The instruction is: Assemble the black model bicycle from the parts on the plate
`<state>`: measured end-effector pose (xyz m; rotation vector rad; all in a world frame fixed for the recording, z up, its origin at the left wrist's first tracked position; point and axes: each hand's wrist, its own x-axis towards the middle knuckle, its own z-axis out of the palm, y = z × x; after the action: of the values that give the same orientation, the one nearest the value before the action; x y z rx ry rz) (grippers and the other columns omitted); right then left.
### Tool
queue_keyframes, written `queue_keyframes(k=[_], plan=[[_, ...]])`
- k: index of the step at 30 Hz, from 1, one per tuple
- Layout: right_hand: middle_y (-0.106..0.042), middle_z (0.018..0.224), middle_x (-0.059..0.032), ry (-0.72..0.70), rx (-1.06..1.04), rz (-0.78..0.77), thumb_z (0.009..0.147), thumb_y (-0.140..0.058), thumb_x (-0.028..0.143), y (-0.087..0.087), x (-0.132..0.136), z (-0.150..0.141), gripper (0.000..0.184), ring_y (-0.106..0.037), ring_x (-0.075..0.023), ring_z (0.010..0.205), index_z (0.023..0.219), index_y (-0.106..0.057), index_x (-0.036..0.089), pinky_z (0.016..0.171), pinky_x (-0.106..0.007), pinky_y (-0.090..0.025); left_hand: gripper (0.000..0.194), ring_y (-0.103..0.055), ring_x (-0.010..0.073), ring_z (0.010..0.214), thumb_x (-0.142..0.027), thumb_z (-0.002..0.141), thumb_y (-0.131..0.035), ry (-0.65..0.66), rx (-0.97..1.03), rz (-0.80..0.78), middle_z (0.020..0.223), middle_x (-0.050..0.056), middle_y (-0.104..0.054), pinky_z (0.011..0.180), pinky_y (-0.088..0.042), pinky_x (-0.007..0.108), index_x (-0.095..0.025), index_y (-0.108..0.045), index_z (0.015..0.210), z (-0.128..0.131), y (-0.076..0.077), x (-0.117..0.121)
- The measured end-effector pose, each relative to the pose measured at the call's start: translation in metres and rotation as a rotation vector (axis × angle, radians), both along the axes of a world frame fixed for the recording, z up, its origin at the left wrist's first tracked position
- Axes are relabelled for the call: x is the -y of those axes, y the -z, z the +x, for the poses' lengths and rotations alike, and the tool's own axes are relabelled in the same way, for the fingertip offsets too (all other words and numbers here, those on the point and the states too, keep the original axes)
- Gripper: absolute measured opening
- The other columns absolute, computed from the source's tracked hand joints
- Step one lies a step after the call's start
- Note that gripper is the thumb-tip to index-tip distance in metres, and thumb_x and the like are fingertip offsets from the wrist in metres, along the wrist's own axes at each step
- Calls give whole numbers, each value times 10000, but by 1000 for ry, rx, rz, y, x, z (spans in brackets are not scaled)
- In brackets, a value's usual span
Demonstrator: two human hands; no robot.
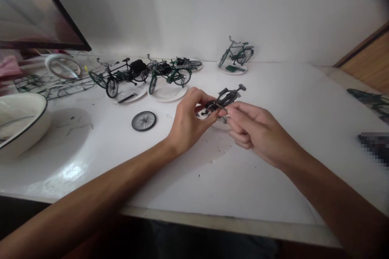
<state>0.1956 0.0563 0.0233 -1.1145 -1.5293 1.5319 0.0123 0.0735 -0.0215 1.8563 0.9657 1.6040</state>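
Between my two hands, a little above the white tabletop, is a dark miniature bicycle frame [228, 96] with a saddle at its upper right end. My left hand [193, 113] is closed on the frame's lower left part, thumb and fingers pinching it. My right hand [252, 125] has its fingers curled, with thumb and forefinger pinching a thin, rod-like piece against the frame; its exact kind is too small to make out. Some of the frame is hidden behind the fingers. Left of my left hand, a loose black spoked wheel [144, 121] lies flat on the table.
Several model bicycles [170, 75] stand on white plates at the back, with another bicycle [236, 52] farther right. A white basin [33, 125] sits at the left, below a screen [39, 8]. Tiny scraps dot the tabletop [188, 186]. A green model [367, 99] lies at the right edge.
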Motion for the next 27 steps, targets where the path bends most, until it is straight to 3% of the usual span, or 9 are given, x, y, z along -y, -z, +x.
queue_keyframes(k=[4,7,12,17,23,27], plan=[[-274,618,87,-63,-112,-101,1036,-531,384,6,-4,0,215,-201,-54,461,911,-579,216,437,-250,-138,246,-615,145,910,-284,864,-770,40,15,-45,967,32,-600,803,-594,298,-195,-543,902,0,2,-1],[-276,609,87,-57,-117,-59,1033,-529,395,6,-2,-3,231,-214,-56,452,924,-609,209,428,-250,-145,196,-618,135,875,-230,872,-746,76,14,-83,926,24,-619,803,-589,292,-188,-559,914,5,3,1],[-325,582,65,125,208,318,1023,-542,393,-3,6,-3,254,-286,-86,481,902,-667,207,453,-269,-209,157,-643,140,878,-206,867,-736,71,82,-140,943,44,-655,853,-596,328,-164,-598,930,10,2,2],[-547,648,-2,262,601,740,982,-602,328,-9,14,-2,205,-449,-135,576,858,-706,202,524,-292,-310,163,-642,136,877,-158,857,-734,-11,59,-87,981,44,-641,819,-598,310,-176,-587,922,6,2,-1],[-623,640,-20,294,797,945,1000,-558,286,-8,24,-6,223,-432,-122,511,864,-711,196,553,-307,-344,170,-596,127,892,-83,861,-716,-26,-42,45,945,16,-559,804,-580,275,-192,-598,920,6,-3,4],[-599,619,-33,262,909,980,1023,-494,291,-7,26,-6,302,-368,-121,482,820,-685,174,528,-318,-305,202,-567,106,839,-14,833,-709,-60,-115,68,908,3,-544,758,-554,237,-181,-617,900,8,-6,6]])
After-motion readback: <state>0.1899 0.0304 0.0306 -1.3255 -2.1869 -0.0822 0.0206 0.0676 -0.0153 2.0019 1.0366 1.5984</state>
